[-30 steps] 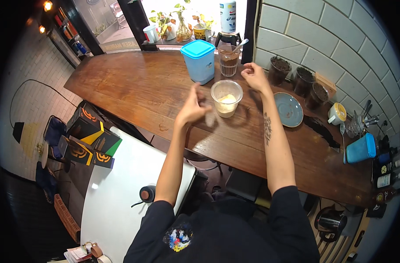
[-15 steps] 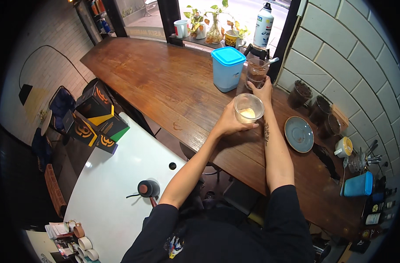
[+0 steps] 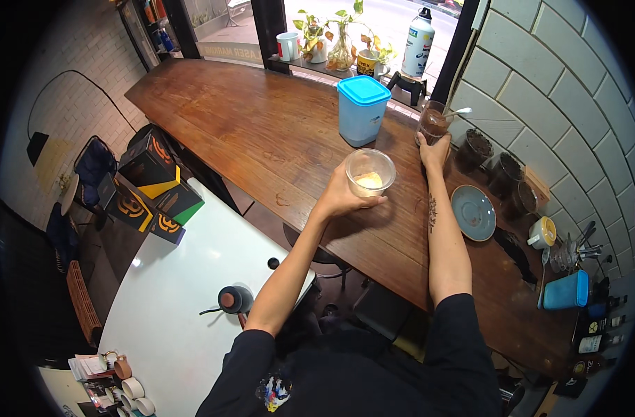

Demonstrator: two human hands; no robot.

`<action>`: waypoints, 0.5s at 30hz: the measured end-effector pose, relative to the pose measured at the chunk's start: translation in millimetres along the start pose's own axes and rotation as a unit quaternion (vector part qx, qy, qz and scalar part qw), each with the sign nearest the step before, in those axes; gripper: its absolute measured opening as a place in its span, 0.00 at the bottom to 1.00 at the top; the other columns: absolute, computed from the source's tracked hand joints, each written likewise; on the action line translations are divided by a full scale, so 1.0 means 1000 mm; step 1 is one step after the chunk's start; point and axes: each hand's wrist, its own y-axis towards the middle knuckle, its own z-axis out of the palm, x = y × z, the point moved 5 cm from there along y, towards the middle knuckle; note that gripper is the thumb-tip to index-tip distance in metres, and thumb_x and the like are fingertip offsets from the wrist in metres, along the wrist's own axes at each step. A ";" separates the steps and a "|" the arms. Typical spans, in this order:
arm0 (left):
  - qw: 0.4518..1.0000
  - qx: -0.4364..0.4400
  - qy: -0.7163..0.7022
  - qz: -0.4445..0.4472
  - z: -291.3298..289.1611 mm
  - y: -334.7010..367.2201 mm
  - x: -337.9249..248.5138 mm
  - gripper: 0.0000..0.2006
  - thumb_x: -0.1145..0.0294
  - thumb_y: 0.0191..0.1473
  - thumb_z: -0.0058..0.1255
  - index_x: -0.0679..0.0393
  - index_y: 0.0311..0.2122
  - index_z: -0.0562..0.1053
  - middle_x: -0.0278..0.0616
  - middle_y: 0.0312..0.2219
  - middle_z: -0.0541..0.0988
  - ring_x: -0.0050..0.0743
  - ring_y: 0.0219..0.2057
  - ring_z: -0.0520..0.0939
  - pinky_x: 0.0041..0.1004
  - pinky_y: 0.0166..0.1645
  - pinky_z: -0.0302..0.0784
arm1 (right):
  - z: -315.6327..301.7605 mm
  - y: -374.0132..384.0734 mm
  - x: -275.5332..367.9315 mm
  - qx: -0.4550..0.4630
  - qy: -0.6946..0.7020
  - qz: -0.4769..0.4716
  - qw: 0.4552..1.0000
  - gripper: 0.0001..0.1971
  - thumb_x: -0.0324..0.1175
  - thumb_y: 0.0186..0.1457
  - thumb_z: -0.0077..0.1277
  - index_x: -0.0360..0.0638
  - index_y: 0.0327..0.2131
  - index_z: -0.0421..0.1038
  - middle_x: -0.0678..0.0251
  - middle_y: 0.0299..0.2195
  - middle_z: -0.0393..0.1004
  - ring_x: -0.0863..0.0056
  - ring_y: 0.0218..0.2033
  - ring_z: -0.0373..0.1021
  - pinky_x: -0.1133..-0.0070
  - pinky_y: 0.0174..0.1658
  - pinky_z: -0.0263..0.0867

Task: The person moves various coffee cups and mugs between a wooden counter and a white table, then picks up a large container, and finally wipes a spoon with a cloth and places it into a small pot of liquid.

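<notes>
My left hand (image 3: 338,192) is closed round a clear cup (image 3: 371,167) with some pale yellow stuff at its bottom, held over the wooden counter. Farther off to the right, my right hand (image 3: 434,151) grips a glass jar (image 3: 431,119) of brown powder. A spoon (image 3: 460,112) sticks out of that jar to the right. Between the cup and the window stands a translucent container (image 3: 362,118) with a bright blue lid, touched by neither hand. The grey-blue saucer (image 3: 473,214) lies right of my right forearm.
Several glasses of dark contents (image 3: 474,150) line the tiled wall. A yellow-topped white cup (image 3: 543,233) and a blue container (image 3: 566,290) stand nearer on the right. Potted plants (image 3: 341,52) and a white bottle (image 3: 417,45) are by the window. A white table (image 3: 192,306) holds a kettle (image 3: 232,299).
My right hand has carried the jar of brown powder to the right, away from the blue-lidded container toward the wall. My left hand and the clear cup have shifted a little left.
</notes>
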 end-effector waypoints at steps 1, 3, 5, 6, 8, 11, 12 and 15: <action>1.000 -0.003 -0.001 -0.004 -0.003 -0.002 -0.004 0.45 0.64 0.29 0.77 0.65 0.54 0.66 0.45 0.47 0.76 0.32 0.49 0.76 0.32 0.55 0.73 | -0.004 -0.003 0.002 -0.009 -0.012 0.030 0.999 0.43 0.41 0.40 0.70 0.23 0.54 0.59 0.40 0.50 0.69 0.46 0.55 0.65 0.64 0.59 0.60; 1.000 -0.007 -0.002 -0.005 -0.009 -0.006 -0.009 0.44 0.65 0.29 0.77 0.65 0.54 0.66 0.45 0.46 0.76 0.32 0.50 0.76 0.32 0.55 0.73 | -0.003 -0.005 0.004 -0.047 -0.108 0.008 0.993 0.42 0.42 0.40 0.69 0.25 0.54 0.59 0.40 0.49 0.70 0.46 0.54 0.66 0.63 0.58 0.60; 1.000 -0.029 0.008 -0.007 -0.016 -0.008 -0.010 0.44 0.67 0.29 0.76 0.65 0.54 0.66 0.44 0.46 0.77 0.32 0.49 0.77 0.32 0.55 0.73 | -0.008 -0.001 0.009 -0.085 -0.200 -0.017 0.976 0.41 0.42 0.41 0.69 0.27 0.54 0.60 0.40 0.48 0.70 0.47 0.54 0.66 0.62 0.58 0.61; 0.999 -0.038 0.019 -0.011 -0.029 -0.013 -0.010 0.44 0.67 0.29 0.76 0.65 0.54 0.66 0.44 0.46 0.77 0.32 0.49 0.77 0.32 0.55 0.73 | -0.002 -0.008 0.024 0.015 -0.218 0.012 0.976 0.42 0.43 0.41 0.69 0.27 0.54 0.60 0.40 0.48 0.70 0.48 0.53 0.67 0.62 0.57 0.62; 0.996 -0.080 0.034 -0.027 -0.053 -0.026 -0.014 0.44 0.68 0.28 0.77 0.65 0.54 0.66 0.44 0.46 0.76 0.32 0.49 0.77 0.32 0.55 0.73 | 0.005 -0.028 0.072 0.200 -0.193 0.041 0.960 0.49 0.48 0.36 0.71 0.27 0.57 0.58 0.39 0.51 0.67 0.49 0.54 0.66 0.63 0.55 0.65; 0.991 -0.122 0.057 -0.017 -0.076 -0.035 -0.032 0.44 0.69 0.28 0.77 0.65 0.54 0.65 0.45 0.45 0.76 0.33 0.49 0.77 0.32 0.55 0.73 | 0.036 -0.046 0.118 0.205 -0.077 -0.105 0.970 0.56 0.51 0.31 0.74 0.25 0.58 0.55 0.41 0.53 0.65 0.51 0.55 0.65 0.64 0.56 0.65; 0.989 -0.130 0.061 -0.018 -0.083 -0.040 -0.042 0.44 0.69 0.28 0.77 0.65 0.54 0.65 0.45 0.45 0.76 0.33 0.49 0.77 0.32 0.55 0.73 | 0.048 -0.049 0.120 0.211 -0.073 -0.110 0.968 0.56 0.51 0.31 0.74 0.25 0.58 0.55 0.41 0.53 0.65 0.51 0.55 0.65 0.64 0.56 0.65; 0.985 -0.170 0.033 -0.026 -0.103 -0.062 -0.083 0.44 0.71 0.29 0.76 0.65 0.54 0.65 0.44 0.44 0.76 0.32 0.48 0.77 0.32 0.54 0.74 | 0.089 -0.049 0.115 0.179 0.116 -0.178 0.961 0.59 0.51 0.28 0.75 0.27 0.59 0.52 0.43 0.53 0.66 0.52 0.55 0.65 0.65 0.57 0.64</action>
